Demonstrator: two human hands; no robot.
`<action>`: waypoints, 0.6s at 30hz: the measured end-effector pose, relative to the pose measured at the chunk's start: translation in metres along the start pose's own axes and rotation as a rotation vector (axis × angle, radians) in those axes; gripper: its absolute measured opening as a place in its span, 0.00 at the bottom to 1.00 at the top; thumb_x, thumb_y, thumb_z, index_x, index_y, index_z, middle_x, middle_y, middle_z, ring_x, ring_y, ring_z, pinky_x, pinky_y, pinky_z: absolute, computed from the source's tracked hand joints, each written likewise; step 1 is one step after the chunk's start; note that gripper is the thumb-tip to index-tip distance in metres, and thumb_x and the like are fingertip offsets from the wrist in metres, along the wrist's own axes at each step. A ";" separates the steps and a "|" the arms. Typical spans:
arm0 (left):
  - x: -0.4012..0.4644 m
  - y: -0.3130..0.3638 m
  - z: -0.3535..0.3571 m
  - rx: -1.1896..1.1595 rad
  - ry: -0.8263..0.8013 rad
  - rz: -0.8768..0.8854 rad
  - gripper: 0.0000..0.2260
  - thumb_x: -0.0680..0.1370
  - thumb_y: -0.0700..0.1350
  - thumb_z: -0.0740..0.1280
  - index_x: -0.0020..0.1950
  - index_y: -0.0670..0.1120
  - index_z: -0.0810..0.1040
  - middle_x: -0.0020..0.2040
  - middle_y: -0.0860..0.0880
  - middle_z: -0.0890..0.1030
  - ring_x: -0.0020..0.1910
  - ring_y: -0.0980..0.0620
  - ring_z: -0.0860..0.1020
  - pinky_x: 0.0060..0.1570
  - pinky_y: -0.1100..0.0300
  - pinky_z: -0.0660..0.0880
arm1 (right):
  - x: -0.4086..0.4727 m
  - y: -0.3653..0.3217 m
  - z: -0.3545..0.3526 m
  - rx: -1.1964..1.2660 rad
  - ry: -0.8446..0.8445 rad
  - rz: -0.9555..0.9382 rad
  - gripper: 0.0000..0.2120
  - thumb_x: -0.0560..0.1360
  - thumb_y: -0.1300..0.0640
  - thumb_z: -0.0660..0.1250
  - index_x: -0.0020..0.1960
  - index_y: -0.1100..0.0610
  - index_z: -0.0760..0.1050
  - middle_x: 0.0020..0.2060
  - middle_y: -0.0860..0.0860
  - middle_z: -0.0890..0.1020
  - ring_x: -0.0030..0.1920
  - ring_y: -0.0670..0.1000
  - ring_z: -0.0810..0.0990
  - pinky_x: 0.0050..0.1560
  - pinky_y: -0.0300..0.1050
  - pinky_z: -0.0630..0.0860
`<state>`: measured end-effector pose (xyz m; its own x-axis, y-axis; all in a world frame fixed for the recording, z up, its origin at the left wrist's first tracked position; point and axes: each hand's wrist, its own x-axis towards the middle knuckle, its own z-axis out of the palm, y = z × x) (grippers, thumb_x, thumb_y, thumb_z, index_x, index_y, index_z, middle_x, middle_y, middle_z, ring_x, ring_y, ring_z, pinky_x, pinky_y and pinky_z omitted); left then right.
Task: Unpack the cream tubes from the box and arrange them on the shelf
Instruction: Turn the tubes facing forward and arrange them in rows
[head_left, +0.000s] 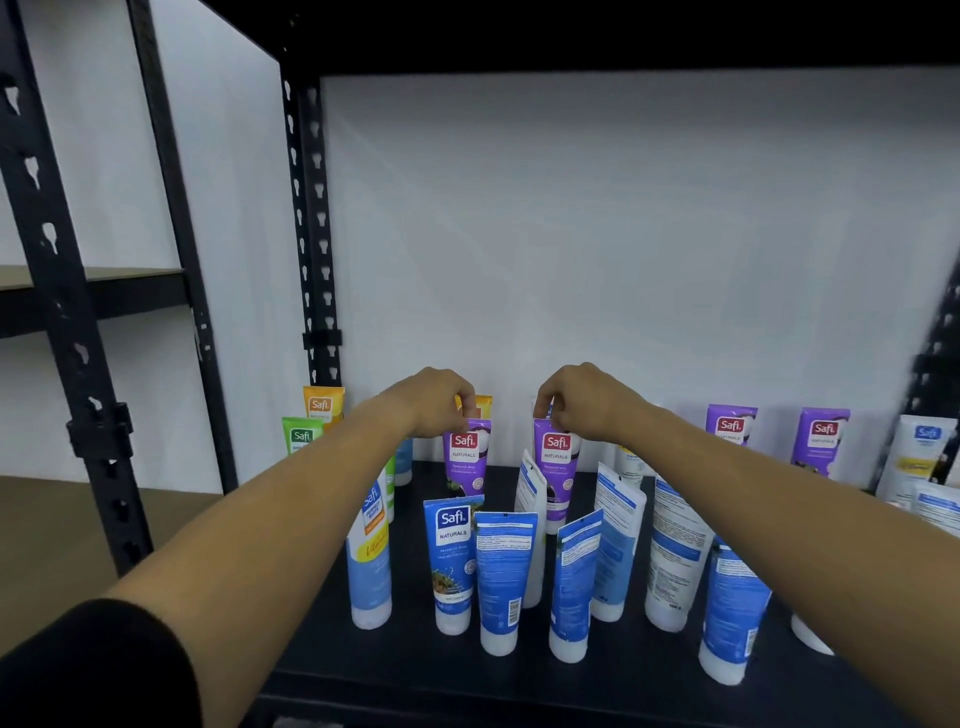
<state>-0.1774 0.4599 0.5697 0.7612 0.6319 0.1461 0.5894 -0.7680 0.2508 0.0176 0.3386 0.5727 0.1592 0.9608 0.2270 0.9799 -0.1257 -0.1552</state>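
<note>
- A dark metal shelf (613, 675) is seen from above and in front, with a white wall behind it and black perforated uprights (311, 223) at the left.
- Two bare forearms are stretched forward over the shelf; a black sleeve (98, 670) is seen on the left arm.
- The left hand (434, 402) is held at the top edge of a purple Safi Naturals tube (466, 457), with the fingers (467, 402) curled and pinched on its crimped end.
- The right hand (584, 400) is held the same way, with fingers pinched on the top of a second purple tube (556, 467) just beside the first.
- Both purple tubes are stood upright on their caps, near the middle of the shelf.
- In front of them, a loose row of blue-and-white tubes is stood cap-down, among them a blue Safi Naturals tube (453, 561) facing forward and a back-label tube (503, 577) touching it on the right.
- At the back left, an orange tube (323, 405) and a green tube (300, 436) are stood near the upright.
- At the back right, two more purple tubes (730, 426) are stood apart, with white tubes (917, 457) at the far right edge.
- No box is seen in view.
</note>
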 end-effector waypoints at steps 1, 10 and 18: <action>0.001 -0.001 0.002 -0.002 0.001 0.005 0.07 0.78 0.46 0.70 0.53 0.48 0.76 0.52 0.49 0.77 0.51 0.52 0.76 0.43 0.61 0.74 | 0.000 0.000 0.001 0.000 -0.001 0.000 0.12 0.77 0.55 0.70 0.60 0.55 0.78 0.60 0.53 0.80 0.60 0.54 0.79 0.53 0.47 0.80; 0.005 -0.005 0.014 0.027 0.052 0.042 0.09 0.78 0.47 0.70 0.57 0.48 0.77 0.59 0.46 0.79 0.58 0.47 0.78 0.47 0.58 0.77 | 0.000 0.003 0.000 0.026 0.005 0.000 0.11 0.77 0.56 0.70 0.59 0.55 0.78 0.59 0.53 0.81 0.60 0.53 0.79 0.53 0.47 0.80; 0.004 -0.009 0.016 0.028 0.069 0.044 0.09 0.78 0.48 0.70 0.55 0.50 0.76 0.60 0.47 0.80 0.58 0.47 0.78 0.46 0.59 0.75 | -0.003 0.002 -0.001 0.028 0.001 -0.012 0.12 0.78 0.56 0.70 0.61 0.56 0.78 0.60 0.54 0.80 0.62 0.54 0.78 0.55 0.48 0.79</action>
<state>-0.1751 0.4682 0.5525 0.7668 0.6023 0.2220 0.5636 -0.7973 0.2162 0.0195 0.3356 0.5730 0.1477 0.9620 0.2297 0.9780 -0.1074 -0.1790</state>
